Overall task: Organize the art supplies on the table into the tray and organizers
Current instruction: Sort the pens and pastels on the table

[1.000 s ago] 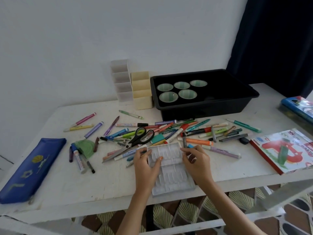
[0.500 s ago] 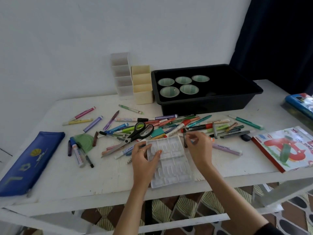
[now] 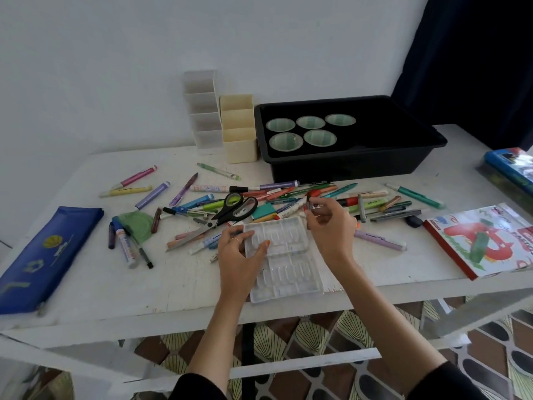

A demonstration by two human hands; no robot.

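Five green cups [image 3: 310, 129] are held in the black tray [image 3: 427, 134] at one o'clock. At six o'clock, a clear case [image 3: 288, 272] is held by the left hand [image 3: 239, 255], and a small dark item [image 3: 309, 204] is pinched by the right hand [image 3: 331, 226].

free: we see open table [image 3: 178, 278] front-left | blocked: pen pile [image 3: 288, 194] crowds black tray [image 3: 346, 168] front, maybe touching

A small dark object [image 3: 311, 207] in the right hand [image 3: 331, 229] is blurring; the left hand [image 3: 238, 255] is covering part of the clear plastic tray [image 3: 288, 267].
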